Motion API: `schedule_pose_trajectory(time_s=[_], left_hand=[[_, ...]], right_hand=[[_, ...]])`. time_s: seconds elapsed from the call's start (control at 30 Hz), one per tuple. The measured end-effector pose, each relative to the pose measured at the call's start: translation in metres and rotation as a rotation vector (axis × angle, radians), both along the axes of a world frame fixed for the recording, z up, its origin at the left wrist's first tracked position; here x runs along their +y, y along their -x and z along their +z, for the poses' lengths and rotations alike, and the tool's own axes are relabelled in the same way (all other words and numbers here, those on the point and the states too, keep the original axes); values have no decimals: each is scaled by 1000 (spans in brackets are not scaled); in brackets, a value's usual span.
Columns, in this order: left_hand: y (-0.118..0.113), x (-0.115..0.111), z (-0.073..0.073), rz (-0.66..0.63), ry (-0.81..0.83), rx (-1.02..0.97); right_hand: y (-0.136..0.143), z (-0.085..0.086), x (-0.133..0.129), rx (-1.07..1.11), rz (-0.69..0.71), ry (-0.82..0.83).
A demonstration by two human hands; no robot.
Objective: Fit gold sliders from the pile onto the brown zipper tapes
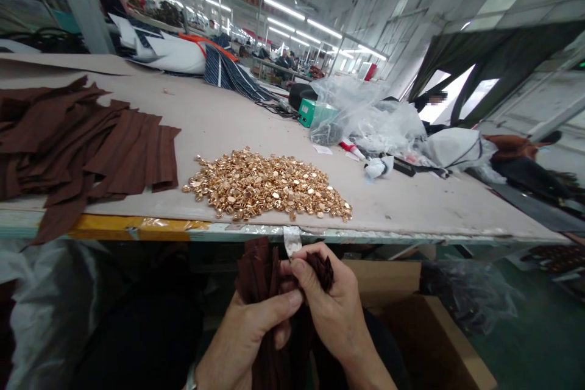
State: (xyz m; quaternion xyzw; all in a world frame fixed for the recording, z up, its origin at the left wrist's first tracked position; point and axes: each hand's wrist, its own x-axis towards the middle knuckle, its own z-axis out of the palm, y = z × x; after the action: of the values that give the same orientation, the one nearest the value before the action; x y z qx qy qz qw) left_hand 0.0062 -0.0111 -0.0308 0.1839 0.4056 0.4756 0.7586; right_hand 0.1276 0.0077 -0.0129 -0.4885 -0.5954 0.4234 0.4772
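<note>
Head view: seemingly midway, my left hand [244, 328] clasps long dark-brown fabric strips [256, 268], my right hand [337, 311] curls its fingers round a brown fabric bunch [321, 269], and heaped shiny gold metal pieces [269, 186] remain.

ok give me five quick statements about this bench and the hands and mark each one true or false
1. The left hand holds brown strips. True.
2. The right hand is empty. False: it holds a brown bundle.
3. A loose heap of gold-coloured pieces lies on the table. True.
4. The brown pile on the table lies to the right of the gold-coloured pieces. False: it lies to their left.
5. A green box stands beyond the gold-coloured pieces, next to clear plastic. True.
</note>
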Motion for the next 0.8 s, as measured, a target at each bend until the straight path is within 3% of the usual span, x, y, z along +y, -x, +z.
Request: schedule_pose_trajectory(time_s=[0.2, 0.43, 0.67, 0.8], left_hand=[[-1, -1, 4, 23, 31, -20], [-1, 4, -1, 14, -4, 11], [0, 4, 3, 45, -5, -9], [-1, 0, 7, 50, -2, -1]], right_hand=[[-4, 1, -2, -91, 24, -67], [-3, 5, 2, -116, 16, -26], [1, 9, 12, -83, -23, 11], [-5, 5, 13, 56, -29, 84]])
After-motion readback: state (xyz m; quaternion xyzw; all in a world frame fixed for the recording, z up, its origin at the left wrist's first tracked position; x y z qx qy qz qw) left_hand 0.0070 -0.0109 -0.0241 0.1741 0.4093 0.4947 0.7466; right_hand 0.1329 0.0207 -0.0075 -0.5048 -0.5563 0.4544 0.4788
